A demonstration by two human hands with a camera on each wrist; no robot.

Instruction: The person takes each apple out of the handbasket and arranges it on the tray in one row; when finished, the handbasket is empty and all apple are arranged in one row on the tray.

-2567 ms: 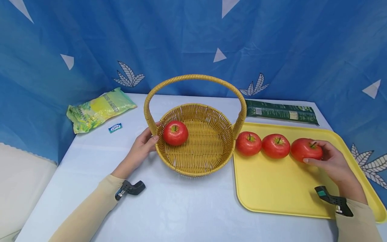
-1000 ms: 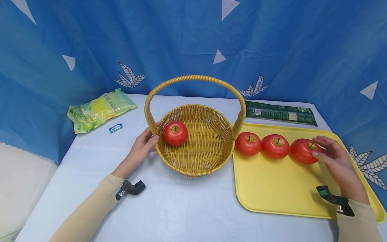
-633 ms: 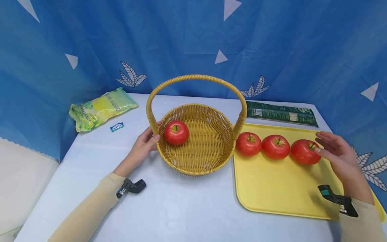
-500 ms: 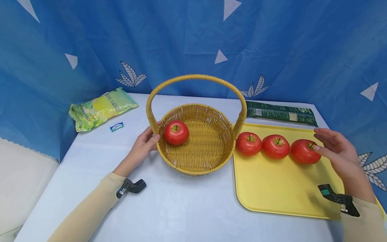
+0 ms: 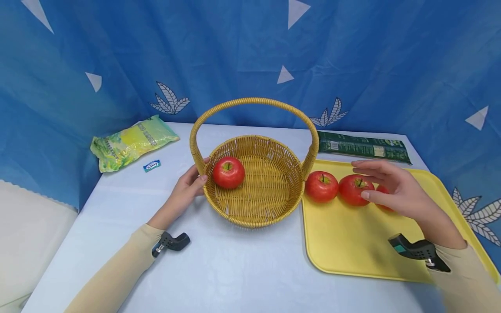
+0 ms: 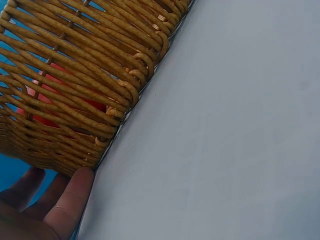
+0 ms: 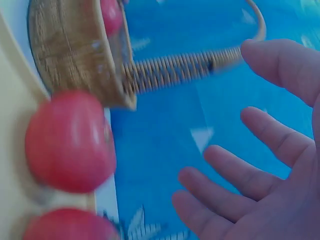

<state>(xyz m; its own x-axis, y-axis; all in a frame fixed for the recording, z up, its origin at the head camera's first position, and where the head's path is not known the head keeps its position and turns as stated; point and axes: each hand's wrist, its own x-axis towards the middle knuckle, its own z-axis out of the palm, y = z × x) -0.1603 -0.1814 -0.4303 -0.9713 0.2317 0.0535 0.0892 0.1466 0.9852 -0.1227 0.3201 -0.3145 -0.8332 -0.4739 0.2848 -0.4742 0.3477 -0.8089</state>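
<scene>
A golden wicker basket (image 5: 266, 187) with a tall arched handle stands mid-table, one red apple (image 5: 228, 172) inside at its left. My left hand (image 5: 188, 184) grips its left rim beside the handle's foot, thumb in front and fingers partly hidden behind. On the yellow tray (image 5: 352, 243), three apples lie in a row: a left one (image 5: 321, 187), a middle one (image 5: 349, 193) and a right one (image 5: 382, 189), mostly covered by my right hand (image 5: 403, 191). That hand hovers over the row, fingers spread and holding nothing; the right wrist view shows its fingers (image 7: 240, 172) apart from the apples.
A green-yellow packet (image 5: 135, 141) and a small blue-green sachet (image 5: 151, 165) lie at the back left. Behind the tray is a long dark green package (image 5: 364, 146). A blue curtain (image 5: 235, 52) closes off the table's back. The basket's right side meets the tray's left edge.
My right hand first touched the right apple, let go and drew back to the right, then swung left over the row. The apples stayed in place. My left hand kept its grip on the basket.
</scene>
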